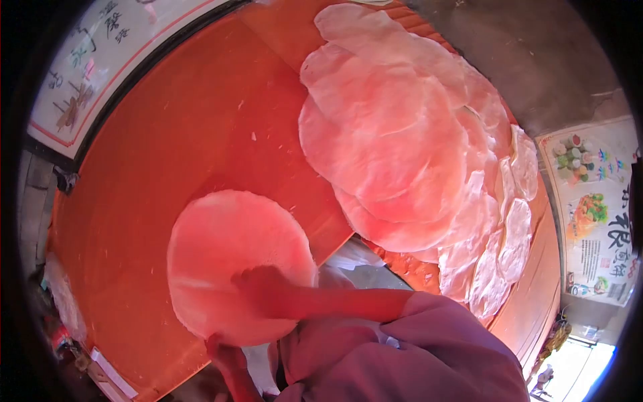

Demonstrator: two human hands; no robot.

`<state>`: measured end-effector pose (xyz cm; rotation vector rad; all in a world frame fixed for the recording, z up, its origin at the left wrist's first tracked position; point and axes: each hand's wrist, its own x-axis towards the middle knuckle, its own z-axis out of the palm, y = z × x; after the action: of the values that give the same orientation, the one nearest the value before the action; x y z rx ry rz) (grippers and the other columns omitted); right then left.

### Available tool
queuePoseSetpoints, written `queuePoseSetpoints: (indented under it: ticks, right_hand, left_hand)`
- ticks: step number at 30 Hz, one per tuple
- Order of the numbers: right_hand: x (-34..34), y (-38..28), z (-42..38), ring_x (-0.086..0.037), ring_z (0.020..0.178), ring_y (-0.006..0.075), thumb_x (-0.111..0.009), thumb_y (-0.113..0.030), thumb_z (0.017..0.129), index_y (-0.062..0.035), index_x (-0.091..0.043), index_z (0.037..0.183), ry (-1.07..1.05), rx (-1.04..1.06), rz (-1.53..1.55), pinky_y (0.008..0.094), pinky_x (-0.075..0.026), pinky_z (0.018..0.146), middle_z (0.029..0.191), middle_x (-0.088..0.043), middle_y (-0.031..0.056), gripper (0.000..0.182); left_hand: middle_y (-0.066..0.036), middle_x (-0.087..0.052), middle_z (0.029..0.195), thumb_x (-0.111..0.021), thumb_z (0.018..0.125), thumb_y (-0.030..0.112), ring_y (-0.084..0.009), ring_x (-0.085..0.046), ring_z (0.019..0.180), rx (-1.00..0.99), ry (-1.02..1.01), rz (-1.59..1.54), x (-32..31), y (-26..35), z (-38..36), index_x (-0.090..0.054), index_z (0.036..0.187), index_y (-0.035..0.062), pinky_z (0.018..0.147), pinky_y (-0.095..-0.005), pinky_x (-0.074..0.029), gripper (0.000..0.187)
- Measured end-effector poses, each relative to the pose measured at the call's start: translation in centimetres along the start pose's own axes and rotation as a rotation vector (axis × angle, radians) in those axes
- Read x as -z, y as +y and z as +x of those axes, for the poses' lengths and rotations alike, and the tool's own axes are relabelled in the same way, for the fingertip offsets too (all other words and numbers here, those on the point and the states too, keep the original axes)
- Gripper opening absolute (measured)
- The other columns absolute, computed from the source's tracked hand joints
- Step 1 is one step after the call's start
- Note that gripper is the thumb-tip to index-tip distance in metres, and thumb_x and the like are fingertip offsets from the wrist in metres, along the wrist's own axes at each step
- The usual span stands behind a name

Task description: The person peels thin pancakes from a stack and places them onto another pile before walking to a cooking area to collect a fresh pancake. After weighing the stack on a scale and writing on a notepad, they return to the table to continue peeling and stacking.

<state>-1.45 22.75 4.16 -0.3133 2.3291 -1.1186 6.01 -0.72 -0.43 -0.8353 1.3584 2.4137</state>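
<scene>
A thin round flatbread (221,251) lies at the near edge of the orange table, its lower part reaching past the edge. My left hand (226,356) is at its lower rim, fingers closed on the edge of the sheet. Across its lower right part reaches my right hand (262,289), palm down and apparently flat on the surface. The right fingers look stretched out, though slightly blurred. To the upper right, a broad pile of similar flatbreads (388,134) overlaps in layers, with folded, wrinkled ones along its right side.
The orange tabletop (161,141) carries a few small crumbs. A framed panel with writing (100,67) borders the far left. A printed food poster (593,208) stands at the right. Clear plastic (63,295) lies along the left edge, and a gap opens between the table sections near my body.
</scene>
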Motion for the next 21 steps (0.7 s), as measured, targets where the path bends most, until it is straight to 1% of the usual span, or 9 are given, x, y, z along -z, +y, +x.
queuePoseSetpoints:
  ticks: [1,7,10,13,14,16,18,19,21]
  right_hand:
    - [-1.4,0.6,0.3,-0.063,0.086,0.0347,-0.056,-0.013,0.078,-0.0006,-0.064,0.099,0.065,0.038,-0.029,0.0443,-0.047,0.076,0.089,-0.065,0.0197,0.025]
    - [6.1,10.5,1.4,-0.063,0.082,0.0151,-0.064,-0.014,0.086,-0.0006,-0.065,0.103,0.256,0.300,0.919,0.0292,-0.051,0.072,0.093,-0.066,0.0094,0.022]
    - [18.4,14.3,-0.6,-0.065,0.071,0.0148,-0.066,-0.019,0.088,-0.0022,-0.068,0.097,0.476,0.258,0.855,0.0303,-0.054,0.061,0.090,-0.067,0.0077,0.019]
    - [28.9,15.1,-7.1,-0.063,0.080,0.0156,-0.061,-0.011,0.089,0.0020,-0.067,0.104,0.897,0.131,0.604,0.0299,-0.055,0.070,0.091,-0.066,0.0059,0.021]
    - [31.4,16.1,-9.1,-0.063,0.084,0.0158,-0.060,-0.010,0.088,0.0023,-0.066,0.106,0.954,0.042,0.802,0.0296,-0.055,0.071,0.094,-0.066,0.0066,0.022]
    - [34.5,20.9,-12.7,-0.063,0.087,0.0169,-0.060,-0.011,0.089,-0.0002,-0.064,0.107,1.065,0.127,1.034,0.0300,-0.055,0.073,0.099,-0.064,0.0063,0.021]
    - [35.9,23.5,-16.9,-0.061,0.096,0.0164,-0.059,-0.011,0.090,0.0000,-0.061,0.114,1.244,0.004,0.889,0.0290,-0.052,0.082,0.109,-0.062,0.0067,0.026]
    - [36.4,25.5,-19.9,-0.060,0.099,0.0169,-0.057,-0.009,0.090,0.0013,-0.058,0.119,1.183,0.109,0.748,0.0288,-0.052,0.083,0.113,-0.061,0.0075,0.030]
    - [37.6,22.5,-22.4,-0.064,0.091,0.0186,-0.058,-0.004,0.087,0.0027,-0.061,0.112,1.348,0.037,0.797,0.0307,-0.053,0.079,0.104,-0.065,0.0088,0.026]
  left_hand:
    - [-0.015,-0.049,0.132,-0.061,0.082,0.027,-0.0289,-0.050,0.120,0.024,-0.002,-0.037,0.5,-0.3,0.2,-0.041,0.135,-0.0015,0.096,-0.0432,-0.045,0.063]
    - [-0.017,-0.047,0.134,-0.049,0.092,0.024,-0.0307,-0.049,0.121,0.026,0.046,0.054,5.7,-2.5,1.7,-0.037,0.138,-0.0006,0.099,-0.0450,-0.046,0.053]
    - [-0.017,-0.049,0.132,-0.044,0.096,0.022,-0.0308,-0.051,0.119,0.061,-0.097,-0.017,10.2,-4.2,2.8,-0.039,0.136,-0.0018,0.096,-0.0443,-0.048,0.047]
    - [-0.016,-0.052,0.129,-0.045,0.094,0.021,-0.0302,-0.052,0.117,0.126,0.060,-0.127,6.3,-3.9,2.2,-0.041,0.135,-0.0017,0.095,-0.0443,-0.048,0.047]
    - [-0.016,-0.053,0.128,-0.046,0.094,0.021,-0.0301,-0.053,0.117,0.129,0.048,-0.120,6.8,-4.2,2.6,-0.042,0.134,-0.0015,0.095,-0.0440,-0.049,0.047]
    - [-0.015,-0.055,0.125,-0.047,0.092,0.021,-0.0298,-0.054,0.115,0.134,0.026,-0.109,9.4,-5.1,3.2,-0.043,0.133,-0.0010,0.093,-0.0435,-0.049,0.047]
    - [-0.015,-0.056,0.124,-0.048,0.091,0.022,-0.0291,-0.054,0.114,0.132,0.005,-0.108,8.8,-4.9,3.1,-0.044,0.133,0.0000,0.093,-0.0431,-0.049,0.048]
    - [-0.015,-0.056,0.124,-0.049,0.090,0.023,-0.0288,-0.055,0.113,0.130,-0.003,-0.105,8.7,-4.8,2.9,-0.044,0.133,0.0005,0.093,-0.0429,-0.049,0.049]
    - [-0.014,-0.053,0.129,-0.049,0.091,0.023,-0.0298,-0.050,0.120,0.192,-0.275,-0.257,10.8,-4.8,3.5,-0.044,0.134,0.0012,0.101,-0.0466,-0.043,0.049]
